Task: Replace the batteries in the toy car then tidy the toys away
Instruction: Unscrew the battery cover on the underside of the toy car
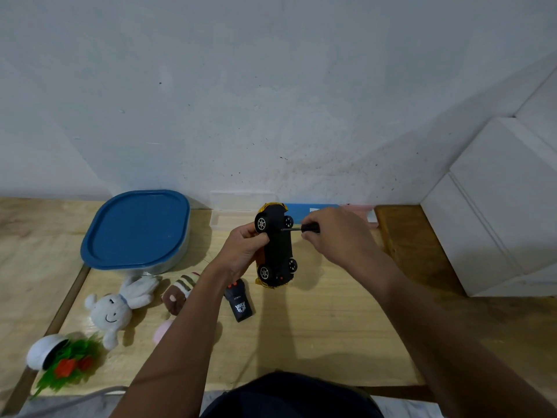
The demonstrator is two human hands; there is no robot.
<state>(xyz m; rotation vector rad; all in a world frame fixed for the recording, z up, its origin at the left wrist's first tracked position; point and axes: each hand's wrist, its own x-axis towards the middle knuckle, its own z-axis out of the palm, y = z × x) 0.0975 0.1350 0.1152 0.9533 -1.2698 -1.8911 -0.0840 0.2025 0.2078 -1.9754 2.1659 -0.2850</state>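
A yellow toy car (278, 245) is held on its side above the wooden table, its black underside and wheels facing right. My left hand (245, 251) grips the car's body from the left. My right hand (334, 236) holds a small black-handled screwdriver (301, 228) whose tip touches the underside near the upper wheels. A black remote control (238, 303) lies on the table below the car.
A blue-lidded tub (137, 230) stands at the back left, a clear box (241, 211) behind the car. A white plush rabbit (120, 306), a brown plush toy (177, 294) and a tipped pot of fake plants (60, 357) lie at the left. White drawers (497, 206) stand on the right.
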